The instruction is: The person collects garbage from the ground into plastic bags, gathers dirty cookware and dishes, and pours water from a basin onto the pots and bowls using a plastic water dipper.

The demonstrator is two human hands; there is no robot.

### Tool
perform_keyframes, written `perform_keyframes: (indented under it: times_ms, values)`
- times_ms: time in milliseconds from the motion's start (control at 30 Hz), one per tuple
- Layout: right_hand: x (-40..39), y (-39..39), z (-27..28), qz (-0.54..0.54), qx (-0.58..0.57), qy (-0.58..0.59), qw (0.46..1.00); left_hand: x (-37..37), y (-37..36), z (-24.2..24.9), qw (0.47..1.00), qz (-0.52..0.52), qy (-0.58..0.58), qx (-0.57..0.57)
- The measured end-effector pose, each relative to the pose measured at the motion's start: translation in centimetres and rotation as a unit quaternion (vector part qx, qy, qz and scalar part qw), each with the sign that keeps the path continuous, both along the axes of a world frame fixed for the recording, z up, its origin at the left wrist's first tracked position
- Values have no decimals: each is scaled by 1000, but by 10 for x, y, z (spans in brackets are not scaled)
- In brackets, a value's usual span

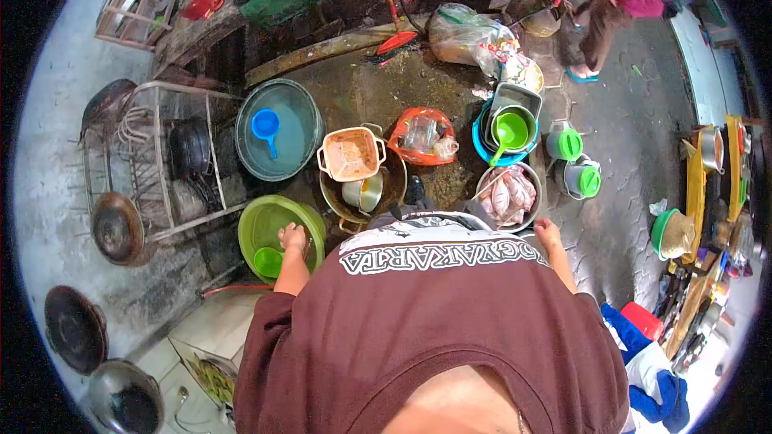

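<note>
My left hand (294, 239) hangs over the right part of a large olive-green tub (252, 210), its fingers loosely bent and apart, with nothing seen in them. Inside that tub lies a bright green dipper (268, 261), to the left of my forearm. My right hand (548, 233) is beside the lower right rim of a metal basin (540, 191), fingers slightly curled and no object visible in them. Pieces of raw, pale pink meat (508, 195) fill the basin. Below it, my shirt hides part of the floor.
Ahead stand a grey tub (316, 104) of water with a blue dipper (265, 124), a pink square basket (351, 154), a red plastic bag (400, 138) and stacked basins with a green dipper (511, 127). Lidded pails (581, 179) stand right. A person (619, 0) is at the upper right.
</note>
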State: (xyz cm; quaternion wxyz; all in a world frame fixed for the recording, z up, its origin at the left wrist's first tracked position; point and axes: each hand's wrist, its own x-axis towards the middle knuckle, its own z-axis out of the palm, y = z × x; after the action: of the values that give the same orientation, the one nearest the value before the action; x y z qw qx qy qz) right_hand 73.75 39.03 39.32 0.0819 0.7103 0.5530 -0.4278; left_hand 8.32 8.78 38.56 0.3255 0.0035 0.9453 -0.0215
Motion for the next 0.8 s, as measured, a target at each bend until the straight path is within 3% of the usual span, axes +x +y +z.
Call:
perform_keyframes:
  times_ms: [167, 300, 433, 500, 533, 567, 633, 667, 733, 800]
  values:
    - [-33, 4, 16, -13, -15, 6, 1000, -44, 37, -10, 999, -1, 18, 48]
    - [-41, 4, 19, 84, -10, -42, 996, -37, 49, -14, 992, 5, 57, 114]
    - [-33, 15, 18, 119, -49, -33, 991, -30, 24, -28, 993, -37, 76, 81]
    - [-30, 26, 9, 119, -38, -41, 991, -29, 6, -29, 997, -62, -38, -20]
    - [-27, 32, 0, 130, -24, -38, 990, -65, -65, -105, 979, -187, -77, 20]
    - [-30, 40, 1, 133, -20, -38, 990, -84, -103, -134, 944, -306, -105, 67]
    - [-39, 56, 2, 136, -14, -45, 990, -24, -72, -88, 882, -405, -142, -195]
    - [-55, 64, 17, 104, -33, -36, 993, -14, -63, -67, 906, -344, -157, -192]
    - [-63, 86, 5, 149, -41, -38, 987, 1, -51, -54, 929, -275, -170, -180]
    - [-79, 115, -2, 174, -54, -25, 983, 4, -47, -59, 966, -139, -169, -136]
